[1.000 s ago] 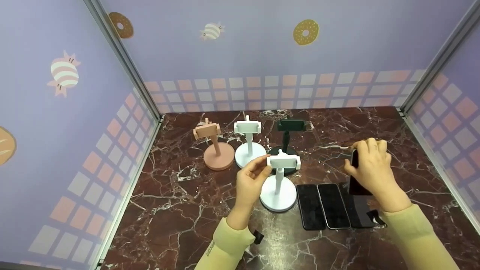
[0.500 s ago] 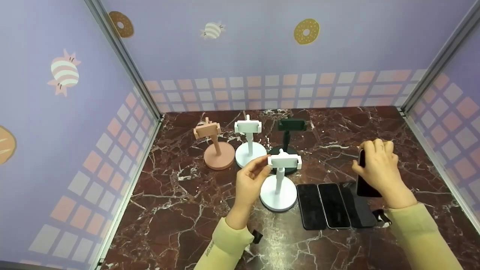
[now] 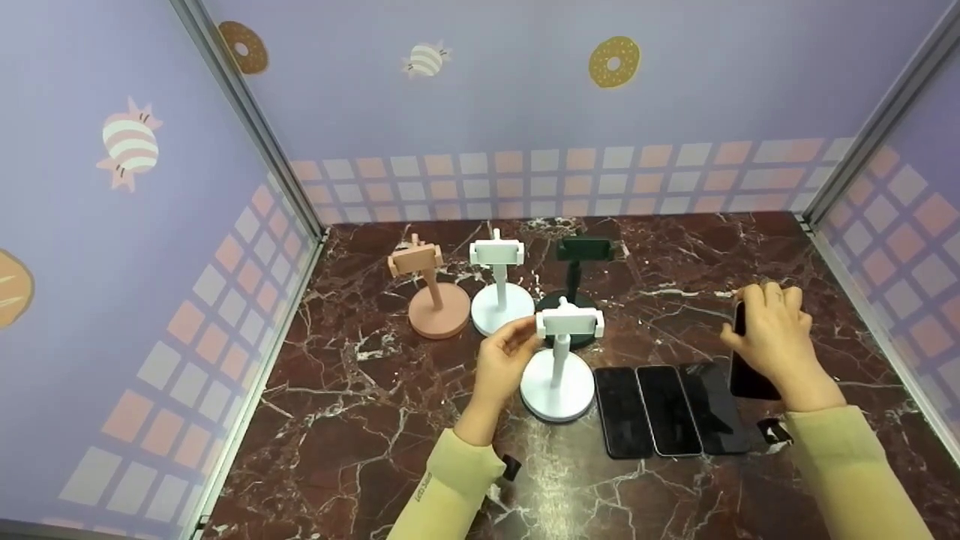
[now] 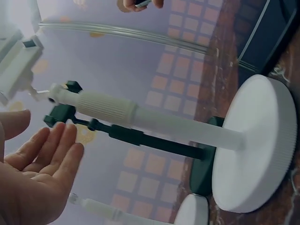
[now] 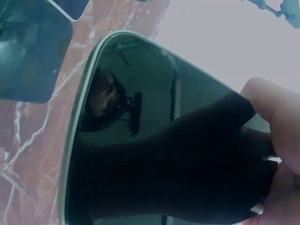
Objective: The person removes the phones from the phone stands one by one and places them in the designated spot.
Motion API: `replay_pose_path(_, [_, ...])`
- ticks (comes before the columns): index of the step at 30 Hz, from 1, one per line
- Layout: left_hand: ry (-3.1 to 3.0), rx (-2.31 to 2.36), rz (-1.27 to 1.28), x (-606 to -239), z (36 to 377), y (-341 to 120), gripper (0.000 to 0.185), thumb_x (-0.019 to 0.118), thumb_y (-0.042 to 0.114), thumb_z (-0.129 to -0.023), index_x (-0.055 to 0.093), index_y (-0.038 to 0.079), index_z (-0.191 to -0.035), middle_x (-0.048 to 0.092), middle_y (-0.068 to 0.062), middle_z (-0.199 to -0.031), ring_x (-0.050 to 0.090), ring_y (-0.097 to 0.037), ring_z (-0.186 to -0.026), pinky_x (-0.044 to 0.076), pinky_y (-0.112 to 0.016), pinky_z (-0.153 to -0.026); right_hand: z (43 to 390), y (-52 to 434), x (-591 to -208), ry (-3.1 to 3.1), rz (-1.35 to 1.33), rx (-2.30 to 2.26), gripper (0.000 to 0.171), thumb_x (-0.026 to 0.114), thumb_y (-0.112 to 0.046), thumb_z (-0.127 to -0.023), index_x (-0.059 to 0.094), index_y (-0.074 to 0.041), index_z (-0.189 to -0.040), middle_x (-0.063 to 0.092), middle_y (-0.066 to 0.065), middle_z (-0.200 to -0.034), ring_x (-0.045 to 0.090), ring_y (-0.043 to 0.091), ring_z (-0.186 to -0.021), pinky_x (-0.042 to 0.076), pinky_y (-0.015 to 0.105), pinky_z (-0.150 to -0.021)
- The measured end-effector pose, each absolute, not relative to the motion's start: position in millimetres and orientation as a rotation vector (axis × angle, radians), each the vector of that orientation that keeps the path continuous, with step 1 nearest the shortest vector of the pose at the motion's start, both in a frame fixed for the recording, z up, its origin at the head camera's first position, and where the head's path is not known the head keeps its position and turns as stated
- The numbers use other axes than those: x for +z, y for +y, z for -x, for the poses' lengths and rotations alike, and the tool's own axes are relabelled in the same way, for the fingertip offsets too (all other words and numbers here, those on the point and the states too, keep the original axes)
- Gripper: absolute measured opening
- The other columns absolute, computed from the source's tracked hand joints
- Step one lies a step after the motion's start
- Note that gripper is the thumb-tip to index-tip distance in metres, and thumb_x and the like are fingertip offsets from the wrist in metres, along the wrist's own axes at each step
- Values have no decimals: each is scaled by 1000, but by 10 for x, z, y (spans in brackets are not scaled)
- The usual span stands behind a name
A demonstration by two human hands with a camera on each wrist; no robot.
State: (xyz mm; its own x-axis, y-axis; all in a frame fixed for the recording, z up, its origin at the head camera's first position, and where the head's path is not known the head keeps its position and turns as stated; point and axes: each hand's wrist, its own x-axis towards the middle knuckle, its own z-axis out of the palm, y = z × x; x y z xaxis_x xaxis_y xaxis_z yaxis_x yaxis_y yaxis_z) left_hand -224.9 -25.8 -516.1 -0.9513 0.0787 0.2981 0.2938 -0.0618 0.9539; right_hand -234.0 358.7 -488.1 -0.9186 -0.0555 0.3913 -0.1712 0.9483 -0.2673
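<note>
The right hand (image 3: 772, 337) is gripping a dark phone (image 3: 750, 375) above the table's right side; the right wrist view is showing its glossy screen (image 5: 154, 154). The left hand (image 3: 504, 360) is reaching toward the near white stand (image 3: 559, 367), but the left wrist view is showing its fingers (image 4: 51, 150) relaxed, not touching.

A dark red marble tabletop with white veins (image 3: 360, 420) is enclosed by lilac walls printed with doughnuts, striped sweets and a band of pink and white squares (image 3: 525, 97). Towards the back, three phone stands are set in a row: a salmon-pink plastic stand with a round base (image 3: 431, 296), a white plastic stand with a round base (image 3: 499, 289) just beside it, and a black plastic stand (image 3: 577, 262) to the right of that. Three flat black-screened phones (image 3: 667, 409) are laid side by side nearer the front edge, close together, screens up.
</note>
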Motion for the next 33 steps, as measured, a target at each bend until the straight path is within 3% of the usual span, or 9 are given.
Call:
replay_pose_path(4, [-2157,-2112,402,-5268,2315,-233,41,74,6,-94,62,-15,-128,66,-33,-128,64,-46,-122,56,-39,-105,2363,3660,-4922,-2760,-137,436,40,72,-13,-84,46,2,-110,43,29,-107,31,53,-107,37,71,-69])
replay_pose_path(12, [-2312,-2039,331,-5365,2375,-156,43,79,12,-91,67,-6,-128,67,-26,-133,64,-41,-125,54,-43,-108,2396,3825,-5043,-2832,-134,447,40,72,-13,-85,46,4,-111,43,29,-106,30,52,-104,36,68,-68])
replay_pose_path(20, [-2257,-2087,478,-5413,2359,-95,40,76,1,-91,65,-13,-126,66,-33,-128,63,-48,-124,53,-49,-108,2432,3933,-5196,-2924,-143,459,43,74,-15,-84,45,2,-110,45,29,-106,30,51,-104,36,68,-69])
replay_pose_path(33, [-2337,-1809,511,-5433,2318,-22,32,77,10,-91,72,-10,-116,73,-29,-114,72,-42,-109,61,-41,-94,2495,4043,-5484,-3023,-189,453,45,77,-16,-83,48,3,-111,48,30,-106,33,52,-105,38,70,-70])
